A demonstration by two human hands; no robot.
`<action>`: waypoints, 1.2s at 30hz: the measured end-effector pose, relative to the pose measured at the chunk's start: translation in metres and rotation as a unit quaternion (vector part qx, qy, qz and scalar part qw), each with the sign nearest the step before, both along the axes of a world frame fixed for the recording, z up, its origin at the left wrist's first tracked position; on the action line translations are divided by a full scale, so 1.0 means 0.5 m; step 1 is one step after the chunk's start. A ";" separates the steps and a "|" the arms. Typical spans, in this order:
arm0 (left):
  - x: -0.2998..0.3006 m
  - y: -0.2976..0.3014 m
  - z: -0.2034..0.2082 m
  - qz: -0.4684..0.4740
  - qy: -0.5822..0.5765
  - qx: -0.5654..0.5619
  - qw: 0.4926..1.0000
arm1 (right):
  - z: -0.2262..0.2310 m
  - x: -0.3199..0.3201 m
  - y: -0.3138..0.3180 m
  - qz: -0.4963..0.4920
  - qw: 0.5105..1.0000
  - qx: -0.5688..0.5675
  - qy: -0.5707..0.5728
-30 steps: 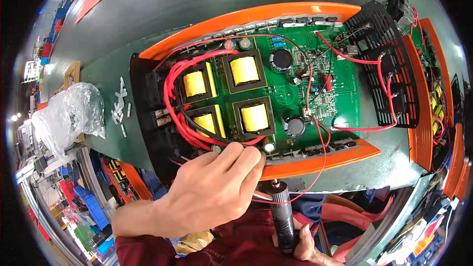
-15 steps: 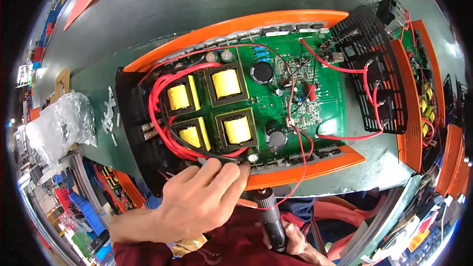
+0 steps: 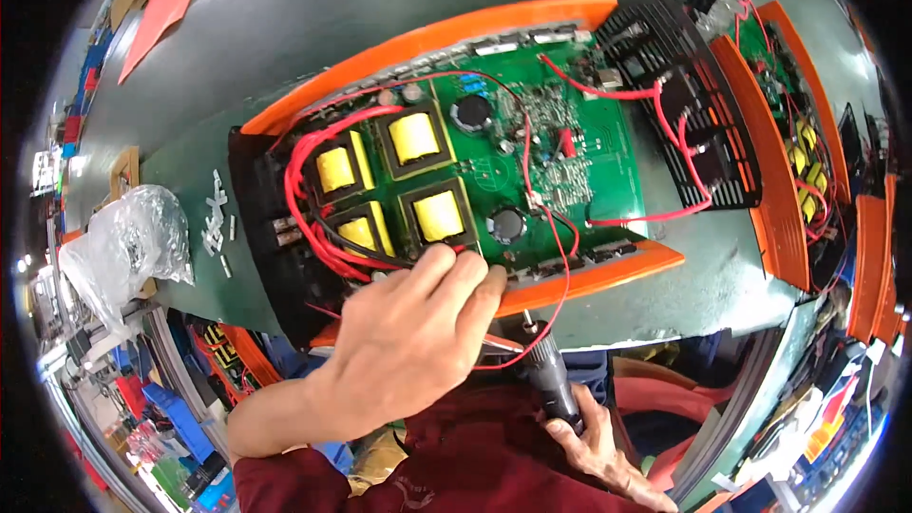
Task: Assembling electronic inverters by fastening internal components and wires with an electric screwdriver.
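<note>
**Now at the near edge of the circuit board**

Down on the grey-green worktop lies an orange-framed unit with a green circuit board carrying four yellow-taped transformers and looping red wires. The left hand rests on the board's near edge, fingers pressed together, their tips touching the wires beside the nearest transformer. Below the worktop edge, the right hand has its fingers wrapped around a black electric screwdriver, tip pointing up towards the orange frame. A clear plastic bag lies to the left.
</note>
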State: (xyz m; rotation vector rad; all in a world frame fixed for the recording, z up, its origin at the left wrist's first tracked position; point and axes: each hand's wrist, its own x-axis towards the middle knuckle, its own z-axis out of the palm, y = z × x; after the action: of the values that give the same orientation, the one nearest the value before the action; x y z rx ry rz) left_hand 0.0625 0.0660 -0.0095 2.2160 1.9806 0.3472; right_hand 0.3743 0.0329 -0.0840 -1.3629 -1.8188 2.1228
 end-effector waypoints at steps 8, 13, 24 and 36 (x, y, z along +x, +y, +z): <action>-0.001 0.006 0.004 -0.012 0.014 -0.021 1.000 | 0.012 -0.006 0.014 0.024 0.999 -0.019 0.013; -0.007 0.011 0.003 -0.023 0.014 -0.023 0.999 | -0.001 -0.019 0.000 -0.051 0.996 -0.045 0.065; -0.010 0.004 -0.010 -0.030 -0.012 0.004 0.999 | 0.025 -0.008 0.013 -0.070 0.957 -0.272 0.076; -0.016 0.014 0.000 -0.041 -0.031 -0.046 0.998 | 0.029 -0.016 0.014 0.015 1.000 -0.006 -0.026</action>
State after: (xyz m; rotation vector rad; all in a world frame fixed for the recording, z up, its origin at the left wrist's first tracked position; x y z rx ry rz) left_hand 0.0546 0.0729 -0.0093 2.1950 1.8295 0.3058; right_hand 0.3661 0.0399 -0.0696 -1.4153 -1.8596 2.1371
